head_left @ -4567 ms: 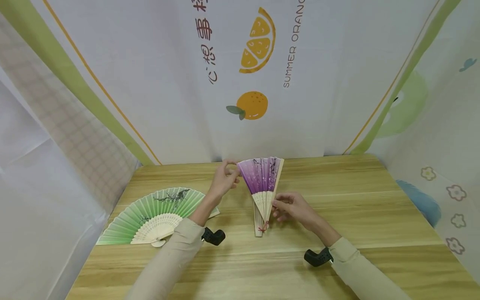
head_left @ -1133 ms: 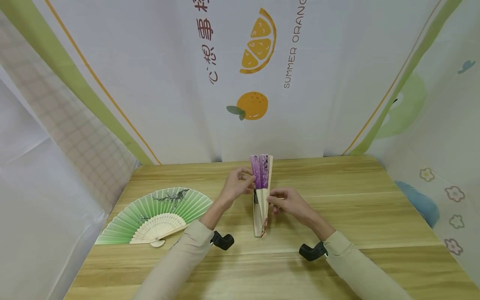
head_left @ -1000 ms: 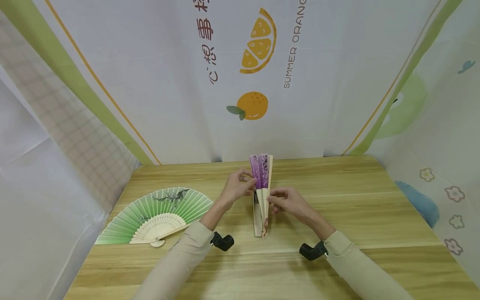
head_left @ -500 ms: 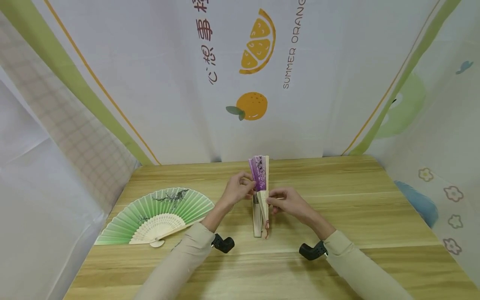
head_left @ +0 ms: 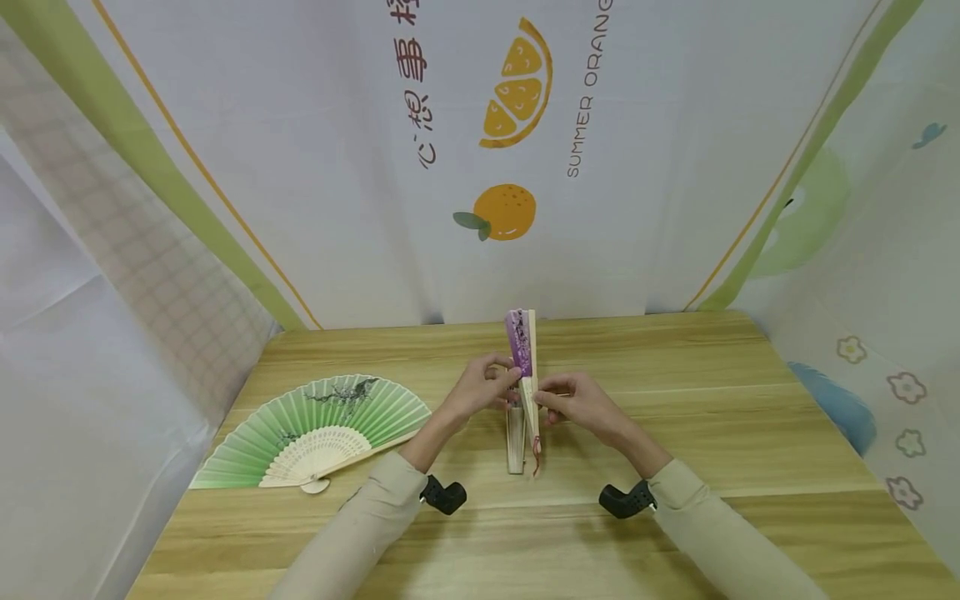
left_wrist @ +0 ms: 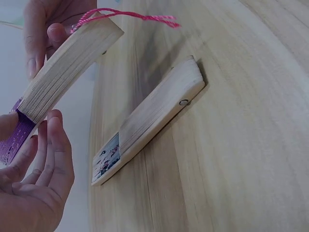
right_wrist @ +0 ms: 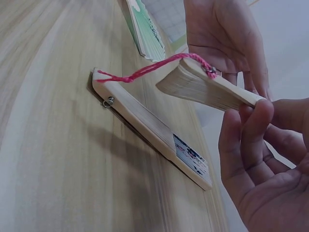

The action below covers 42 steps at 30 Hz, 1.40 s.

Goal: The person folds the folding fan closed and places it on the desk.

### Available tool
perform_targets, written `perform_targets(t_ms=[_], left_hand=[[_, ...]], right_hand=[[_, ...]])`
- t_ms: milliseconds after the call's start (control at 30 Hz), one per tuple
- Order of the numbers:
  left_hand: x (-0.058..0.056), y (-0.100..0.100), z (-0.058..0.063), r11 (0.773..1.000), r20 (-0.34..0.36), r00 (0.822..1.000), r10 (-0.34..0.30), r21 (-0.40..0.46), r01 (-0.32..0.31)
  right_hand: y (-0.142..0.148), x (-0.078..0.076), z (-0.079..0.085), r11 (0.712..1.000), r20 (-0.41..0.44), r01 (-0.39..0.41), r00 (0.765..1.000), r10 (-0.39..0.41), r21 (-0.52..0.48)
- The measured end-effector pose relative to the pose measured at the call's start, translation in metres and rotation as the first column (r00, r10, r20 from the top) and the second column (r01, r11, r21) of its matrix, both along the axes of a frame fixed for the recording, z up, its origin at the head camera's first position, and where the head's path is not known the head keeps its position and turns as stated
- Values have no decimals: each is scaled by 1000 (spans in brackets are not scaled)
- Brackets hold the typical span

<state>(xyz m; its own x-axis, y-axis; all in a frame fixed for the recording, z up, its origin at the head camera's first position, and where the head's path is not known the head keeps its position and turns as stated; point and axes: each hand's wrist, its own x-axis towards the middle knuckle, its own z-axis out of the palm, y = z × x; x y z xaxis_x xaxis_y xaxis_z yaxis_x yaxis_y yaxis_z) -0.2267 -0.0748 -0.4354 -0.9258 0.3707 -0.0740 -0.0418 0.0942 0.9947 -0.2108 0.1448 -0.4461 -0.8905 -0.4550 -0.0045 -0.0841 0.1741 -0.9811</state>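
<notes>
Cloth [head_left: 450, 167] reads "SUMMER ORANG" [head_left: 588, 96]; "心想事" [head_left: 415, 96]

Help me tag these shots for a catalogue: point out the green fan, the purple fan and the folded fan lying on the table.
Green fan [head_left: 318, 413], head view: on its green pleats.
Purple fan [head_left: 523, 350], head view: on its purple pleats.
Folded fan [left_wrist: 150, 115], left wrist view: on its wooden ribs.

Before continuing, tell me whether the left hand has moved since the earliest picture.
Yes: against the printed orange in the head view, the left hand shifted right and down.
</notes>
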Motion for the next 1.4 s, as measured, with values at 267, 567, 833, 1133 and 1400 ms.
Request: perform_targets(t_ms=[267,567,833,1133,1400], left_hand=[[0,0,0,1000,12,1000,0,18,0],[1,3,-2,1000,14,1000,22,22,-23],[3,6,-1,998,17,998,61,2,-61],[5,10,-2,999,25,999,42,12,-42],[7,14,-1,1000,82,997,9,24,-11]], right_hand=[[-1,0,0,999,0,7,1000,-7,-42],[-1,0,1,997,-29,55,998,-56,-50],[-1,-1,0,997,-42,62,997,-64,-42],[-1,-2,2,997,-74,71,995,-71,-13],[1,-3,1,994,-8,104,994,-104,-43]])
